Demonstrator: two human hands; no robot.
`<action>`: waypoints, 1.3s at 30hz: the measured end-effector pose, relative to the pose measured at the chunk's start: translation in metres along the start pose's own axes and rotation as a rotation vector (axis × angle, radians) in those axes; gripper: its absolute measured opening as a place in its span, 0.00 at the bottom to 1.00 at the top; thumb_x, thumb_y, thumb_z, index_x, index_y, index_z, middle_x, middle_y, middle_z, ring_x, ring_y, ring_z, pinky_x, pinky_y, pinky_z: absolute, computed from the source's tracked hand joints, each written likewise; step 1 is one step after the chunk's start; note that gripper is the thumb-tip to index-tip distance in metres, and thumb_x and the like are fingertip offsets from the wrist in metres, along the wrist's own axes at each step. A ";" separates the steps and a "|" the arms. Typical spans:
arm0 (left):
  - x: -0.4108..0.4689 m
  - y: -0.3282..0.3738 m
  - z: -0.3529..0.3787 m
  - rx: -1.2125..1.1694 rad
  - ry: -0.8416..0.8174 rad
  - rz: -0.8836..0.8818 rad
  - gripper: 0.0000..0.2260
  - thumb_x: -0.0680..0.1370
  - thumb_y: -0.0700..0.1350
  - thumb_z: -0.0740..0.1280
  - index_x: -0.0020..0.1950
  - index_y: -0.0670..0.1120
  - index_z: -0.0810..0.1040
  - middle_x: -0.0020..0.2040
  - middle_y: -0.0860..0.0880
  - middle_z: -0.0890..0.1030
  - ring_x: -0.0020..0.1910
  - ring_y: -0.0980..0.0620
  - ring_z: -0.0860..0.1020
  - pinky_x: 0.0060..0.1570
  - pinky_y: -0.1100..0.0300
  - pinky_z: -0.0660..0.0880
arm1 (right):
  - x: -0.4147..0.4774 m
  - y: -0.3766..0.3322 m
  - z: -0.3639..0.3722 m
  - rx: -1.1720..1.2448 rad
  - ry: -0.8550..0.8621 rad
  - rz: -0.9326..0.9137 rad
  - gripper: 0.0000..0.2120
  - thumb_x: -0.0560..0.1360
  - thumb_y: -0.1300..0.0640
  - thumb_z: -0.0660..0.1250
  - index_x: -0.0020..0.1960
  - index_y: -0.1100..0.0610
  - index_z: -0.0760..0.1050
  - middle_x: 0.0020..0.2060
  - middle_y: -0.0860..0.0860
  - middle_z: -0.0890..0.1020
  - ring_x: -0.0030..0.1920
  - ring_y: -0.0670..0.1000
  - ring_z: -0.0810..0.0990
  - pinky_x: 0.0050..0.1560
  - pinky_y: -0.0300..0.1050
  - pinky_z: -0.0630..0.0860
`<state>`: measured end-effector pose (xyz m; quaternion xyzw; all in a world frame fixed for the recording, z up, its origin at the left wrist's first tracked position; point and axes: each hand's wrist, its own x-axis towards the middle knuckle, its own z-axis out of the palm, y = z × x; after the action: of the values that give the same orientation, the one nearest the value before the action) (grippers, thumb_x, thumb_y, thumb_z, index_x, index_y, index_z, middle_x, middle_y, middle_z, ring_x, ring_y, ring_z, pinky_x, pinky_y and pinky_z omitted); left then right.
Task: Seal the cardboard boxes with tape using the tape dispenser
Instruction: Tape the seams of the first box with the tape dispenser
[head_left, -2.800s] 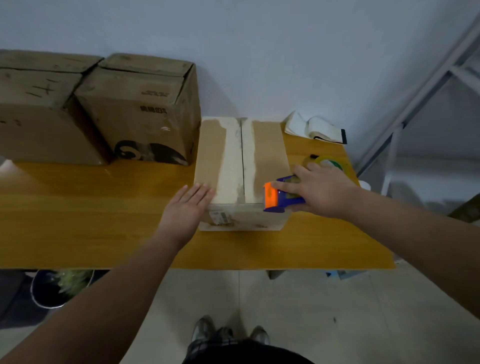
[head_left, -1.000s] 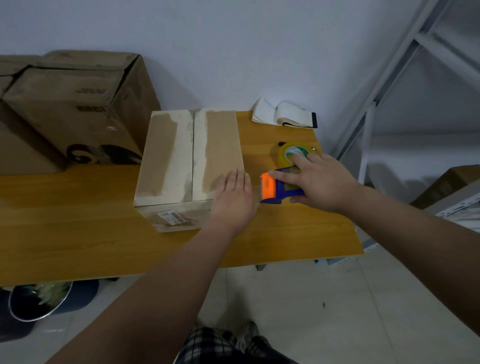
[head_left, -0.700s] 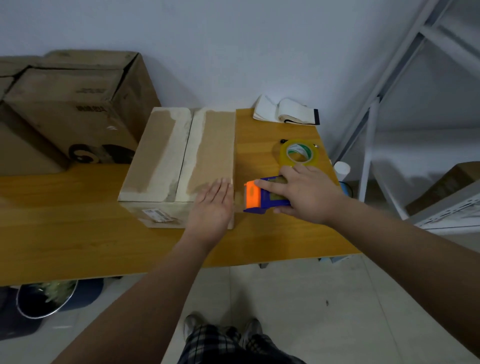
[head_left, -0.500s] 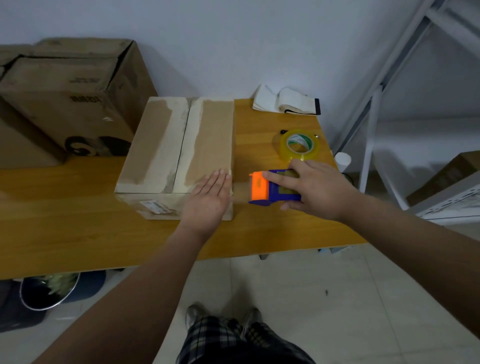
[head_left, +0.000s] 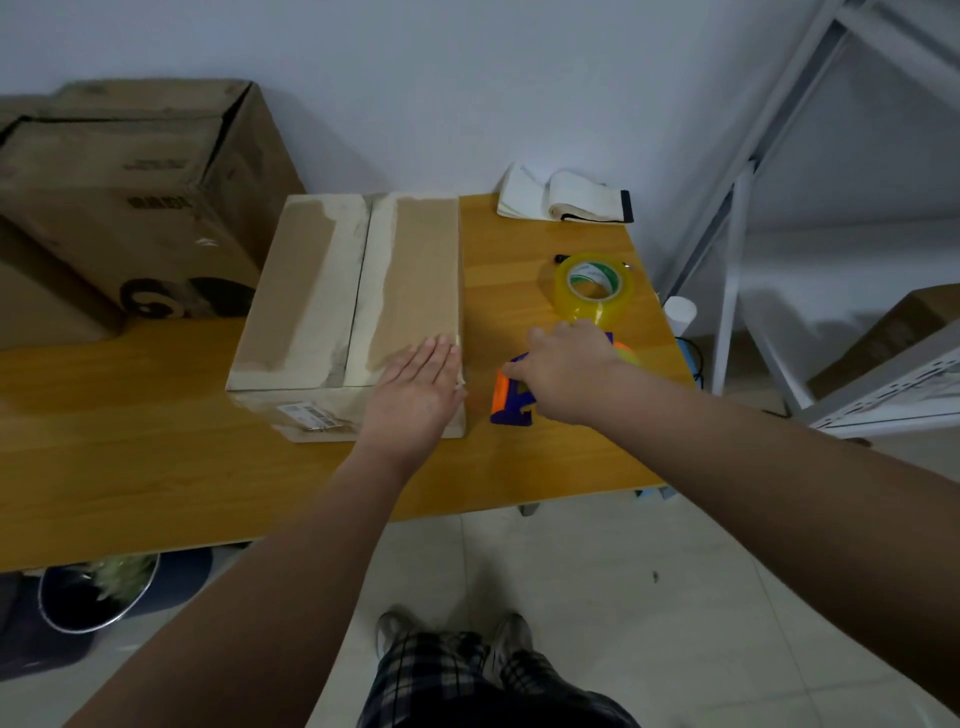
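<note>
A flat cardboard box (head_left: 332, 291) lies on the wooden table (head_left: 156, 441), its top flaps closed along a pale centre seam. My left hand (head_left: 415, 395) rests flat, fingers together, on the box's near right corner. Just right of the box stands the blue and orange tape dispenser (head_left: 511, 397) on the table, and my right hand (head_left: 566, 371) grips it from above, covering most of it. A separate roll of clear yellowish tape (head_left: 592, 286) sits behind that hand.
Two larger cardboard boxes (head_left: 130, 208) stand at the back left against the wall. An open notebook (head_left: 561, 200) lies at the table's back right corner. A white metal rack (head_left: 779, 182) rises to the right. A bin (head_left: 98, 592) sits under the table.
My left hand crossed from the box's left side to its near right corner. My right hand brought the dispenser off the box and down onto the table beside it.
</note>
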<state>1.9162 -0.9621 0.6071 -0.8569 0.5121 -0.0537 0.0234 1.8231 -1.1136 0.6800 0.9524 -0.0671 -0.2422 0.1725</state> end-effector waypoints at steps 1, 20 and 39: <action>0.001 -0.001 0.000 -0.005 -0.005 0.002 0.24 0.83 0.52 0.49 0.76 0.41 0.54 0.76 0.44 0.56 0.75 0.50 0.53 0.72 0.58 0.43 | 0.006 -0.004 -0.005 0.017 -0.033 0.014 0.21 0.77 0.51 0.63 0.69 0.45 0.65 0.58 0.55 0.71 0.56 0.59 0.73 0.45 0.50 0.65; 0.002 0.000 -0.004 -0.020 -0.039 -0.030 0.26 0.83 0.54 0.48 0.77 0.42 0.51 0.77 0.45 0.55 0.76 0.51 0.52 0.71 0.58 0.41 | 0.044 0.017 0.083 1.265 0.047 0.325 0.50 0.71 0.52 0.74 0.78 0.53 0.40 0.56 0.57 0.75 0.50 0.57 0.78 0.41 0.47 0.72; -0.001 0.007 -0.012 -0.128 -0.005 -0.055 0.25 0.82 0.54 0.51 0.74 0.40 0.61 0.74 0.43 0.62 0.74 0.49 0.58 0.72 0.58 0.46 | 0.054 -0.059 0.070 2.525 -0.327 0.381 0.32 0.73 0.29 0.55 0.59 0.56 0.72 0.50 0.58 0.83 0.50 0.58 0.82 0.45 0.50 0.78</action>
<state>1.9085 -0.9647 0.6185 -0.8705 0.4907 -0.0193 -0.0313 1.8391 -1.0908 0.5775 0.3901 -0.4030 -0.0962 -0.8223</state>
